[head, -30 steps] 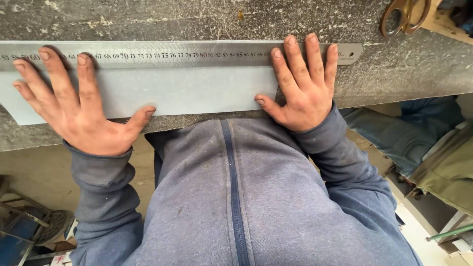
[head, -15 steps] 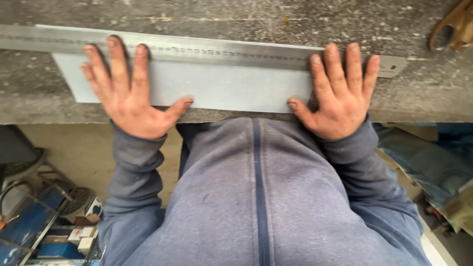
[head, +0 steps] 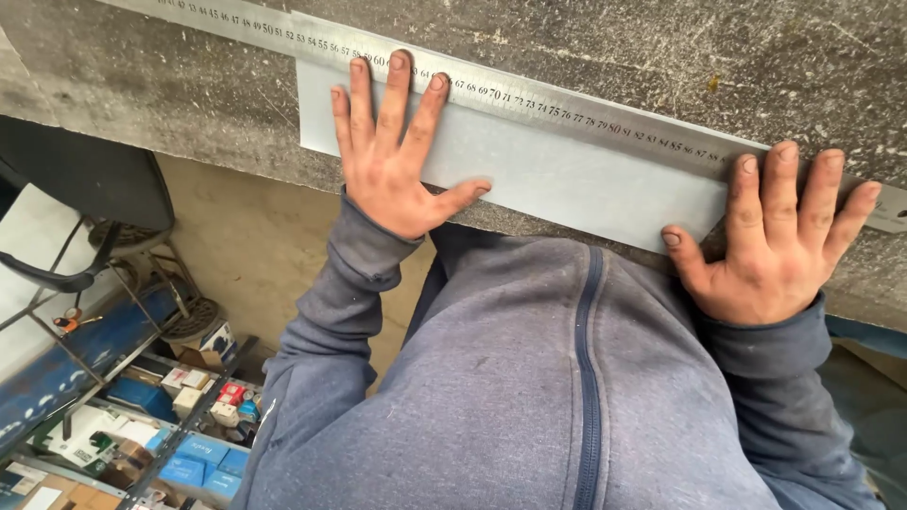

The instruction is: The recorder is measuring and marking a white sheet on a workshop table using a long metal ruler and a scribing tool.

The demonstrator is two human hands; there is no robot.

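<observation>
I wear a grey-blue zip hoodie, its darker zipper running straight down the front. Ribbed cuffs close each sleeve at my left hand and right hand; my fingernails look grimy.

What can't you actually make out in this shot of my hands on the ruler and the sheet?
Head view only:
- The steel ruler runs off the top-left edge, and the right hand covers its other end, so its length is unknown.
- The pale grey sheet is partly hidden beneath the left hand and the ruler.
- Under the worktable, the shelf boxes are too small to identify.
</observation>
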